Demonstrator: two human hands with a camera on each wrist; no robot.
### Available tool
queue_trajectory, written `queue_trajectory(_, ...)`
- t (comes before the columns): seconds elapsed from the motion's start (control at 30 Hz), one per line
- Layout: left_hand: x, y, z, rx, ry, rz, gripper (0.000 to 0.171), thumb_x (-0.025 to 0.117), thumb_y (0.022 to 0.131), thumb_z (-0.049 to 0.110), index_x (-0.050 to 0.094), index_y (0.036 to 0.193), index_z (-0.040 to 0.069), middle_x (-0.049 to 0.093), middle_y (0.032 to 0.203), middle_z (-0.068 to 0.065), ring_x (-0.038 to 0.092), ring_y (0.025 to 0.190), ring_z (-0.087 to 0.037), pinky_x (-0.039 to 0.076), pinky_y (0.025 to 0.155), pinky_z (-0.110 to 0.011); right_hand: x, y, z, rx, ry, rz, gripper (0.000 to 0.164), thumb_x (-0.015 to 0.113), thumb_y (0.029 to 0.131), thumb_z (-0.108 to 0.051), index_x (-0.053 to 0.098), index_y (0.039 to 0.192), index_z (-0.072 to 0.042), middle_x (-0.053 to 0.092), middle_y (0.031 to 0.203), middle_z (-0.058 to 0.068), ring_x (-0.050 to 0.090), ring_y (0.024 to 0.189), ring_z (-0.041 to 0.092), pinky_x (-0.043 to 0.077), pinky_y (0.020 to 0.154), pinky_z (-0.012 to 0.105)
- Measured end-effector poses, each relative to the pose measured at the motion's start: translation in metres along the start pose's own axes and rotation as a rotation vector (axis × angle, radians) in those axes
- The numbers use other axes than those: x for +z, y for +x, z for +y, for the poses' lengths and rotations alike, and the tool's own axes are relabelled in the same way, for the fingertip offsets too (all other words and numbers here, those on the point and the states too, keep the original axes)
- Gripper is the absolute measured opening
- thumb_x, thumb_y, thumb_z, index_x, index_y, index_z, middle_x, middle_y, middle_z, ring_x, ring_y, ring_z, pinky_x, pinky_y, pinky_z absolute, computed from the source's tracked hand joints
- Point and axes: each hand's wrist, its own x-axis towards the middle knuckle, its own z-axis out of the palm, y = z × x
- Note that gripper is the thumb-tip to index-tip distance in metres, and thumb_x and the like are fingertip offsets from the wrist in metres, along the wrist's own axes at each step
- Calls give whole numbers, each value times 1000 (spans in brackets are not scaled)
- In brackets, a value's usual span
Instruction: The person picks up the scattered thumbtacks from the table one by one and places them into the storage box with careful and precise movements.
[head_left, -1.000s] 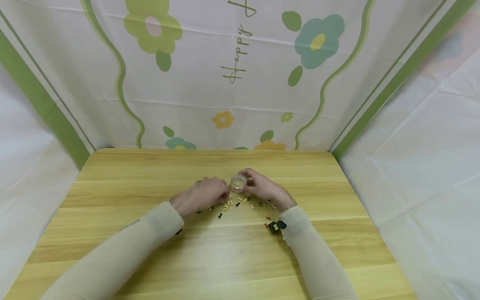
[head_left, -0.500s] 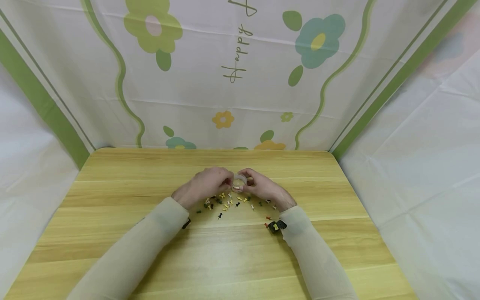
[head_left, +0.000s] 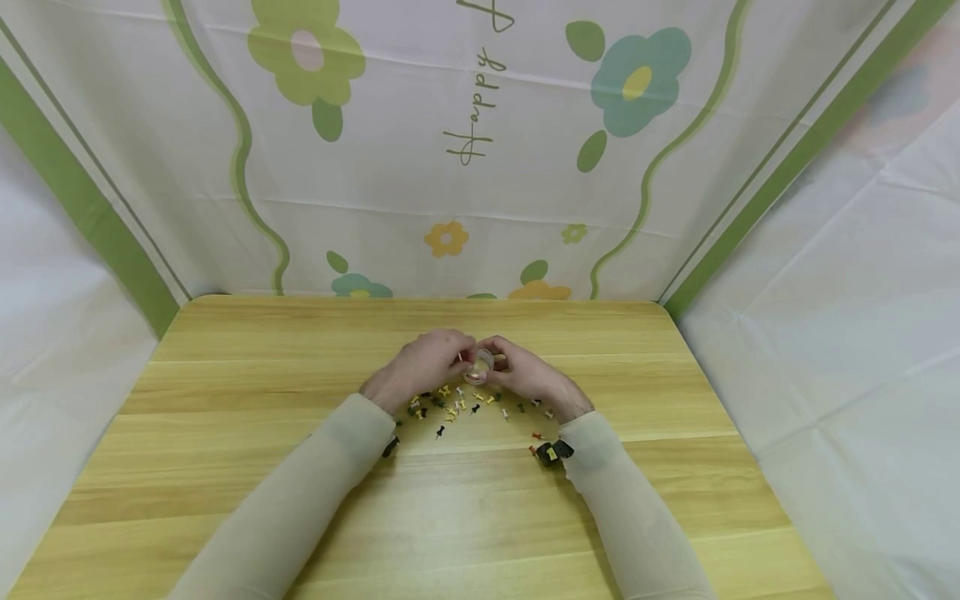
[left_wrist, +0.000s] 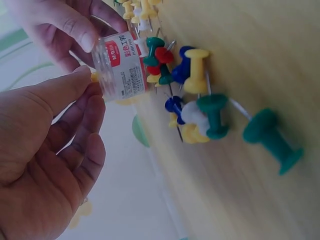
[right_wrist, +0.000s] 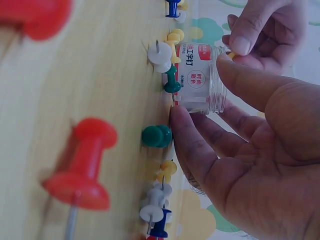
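The left hand pinched 1 yellow pushpin; the right hand gripped a clear jar, probably light, stiff and slippery, best held round its sides.

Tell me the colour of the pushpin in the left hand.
Yellow; only part of the pushpin shows, best in the left wrist view.

A wood-grain worktop carries a clear labelled jar between the left grip and right grip; multicoloured push pins lie scattered on the near side of both.
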Motion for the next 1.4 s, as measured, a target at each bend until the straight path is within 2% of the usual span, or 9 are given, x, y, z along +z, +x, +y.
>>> queue_trajectory(0.27, 4, 4, -1, -9, 10, 2, 5, 79, 115, 17, 78, 112, 14, 82, 114, -3, 75, 99, -18, 66, 85, -37, 0, 0, 0, -7, 9, -5, 55, 68, 121, -15, 50, 172, -9, 57, 175, 20, 66, 157, 44, 63, 120, 50)
queue_trajectory(0.43, -2, -2, 0, 16, 58, 11, 7, 78, 115, 17, 80, 121, 12, 82, 121, -4, 77, 104, -20, 68, 89, -38, -1, 0, -1, 12, -3, -1, 56, 69, 121, -20, 50, 173, -12, 59, 174, 17, 68, 153, 39, 63, 120, 50)
queue_trajectory(0.6, -9, -11, 1, 68, 123, 5, 9, 82, 113, 16, 81, 120, 11, 81, 116, -6, 75, 97, -19, 68, 85, -36, 0, 0, -3, 27, 20, -3, 55, 69, 121, -20, 50, 172, -11, 59, 171, 19, 66, 155, 41, 63, 120, 50)
queue_trajectory(0.87, -12, -24, 1, 122, 250, -71, 11, 88, 108, 16, 82, 117, 13, 80, 109, -3, 73, 92, -15, 66, 79, -29, 1, 1, -1, 47, 43, -4, 57, 67, 121, -16, 47, 173, -9, 61, 168, 21, 70, 150, 39, 64, 117, 46)
queue_trajectory(1.0, -12, -30, 2, 151, 294, -115, 14, 89, 107, 18, 82, 118, 12, 82, 109, -3, 75, 93, -16, 68, 81, -31, 1, 1, -1, 34, 54, -8, 57, 68, 121, -14, 46, 172, -7, 61, 167, 22, 71, 148, 38, 65, 113, 42)
queue_trajectory(1.2, -9, -38, 4, 156, 320, -180, 10, 90, 105, 12, 80, 109, 12, 79, 102, -2, 71, 89, -16, 67, 80, -35, 1, 0, -3, 44, 51, 0, 55, 68, 121, -15, 48, 172, -8, 60, 170, 22, 67, 154, 41, 62, 119, 46)
queue_trajectory(1.4, -4, -42, 4, 148, 371, -211, 13, 92, 103, 15, 80, 109, 14, 79, 105, -1, 71, 91, -16, 67, 82, -35, 1, 1, -2, 49, 60, -5, 54, 67, 121, -15, 48, 172, -9, 59, 171, 22, 65, 157, 42, 61, 121, 49)
